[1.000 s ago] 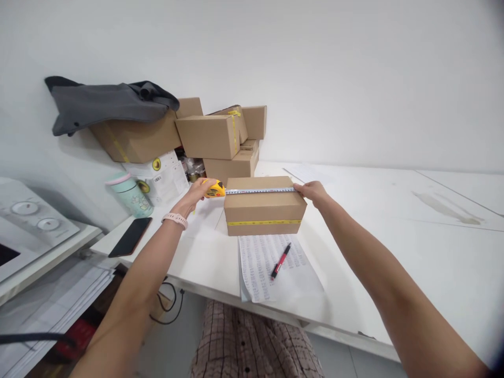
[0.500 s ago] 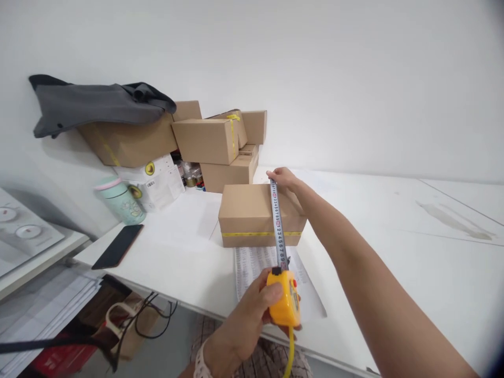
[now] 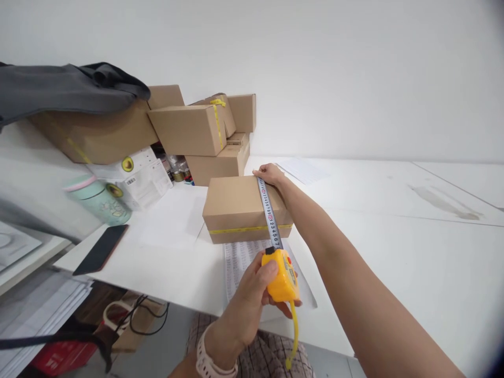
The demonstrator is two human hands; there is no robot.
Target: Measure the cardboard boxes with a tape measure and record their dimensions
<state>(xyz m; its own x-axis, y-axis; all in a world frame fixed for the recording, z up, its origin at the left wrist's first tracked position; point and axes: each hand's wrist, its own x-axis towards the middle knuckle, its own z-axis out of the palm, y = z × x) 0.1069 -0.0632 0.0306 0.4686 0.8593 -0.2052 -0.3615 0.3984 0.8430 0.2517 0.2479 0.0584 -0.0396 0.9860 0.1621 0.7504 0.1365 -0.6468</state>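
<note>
The left grip (image 3: pixel 250 296) is clamped round the tape (image 3: pixel 282 281), thumb uppermost; the right grip (image 3: pixel 271 173), arm stretched forward, pinches the blade (image 3: pixel 268 210) at its far end; the box (image 3: pixel 234 194) sits between both, beneath the blade.

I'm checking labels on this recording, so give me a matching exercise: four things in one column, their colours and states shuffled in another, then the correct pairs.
Things:
1. phone
2. tape measure
3. nearest box
4. bottle

Colours and states:
A. brown with a yellow stripe
B. mint green and pink
C. black, lying flat
D. yellow, extended

Pairs: 1-C, 2-D, 3-A, 4-B
</note>
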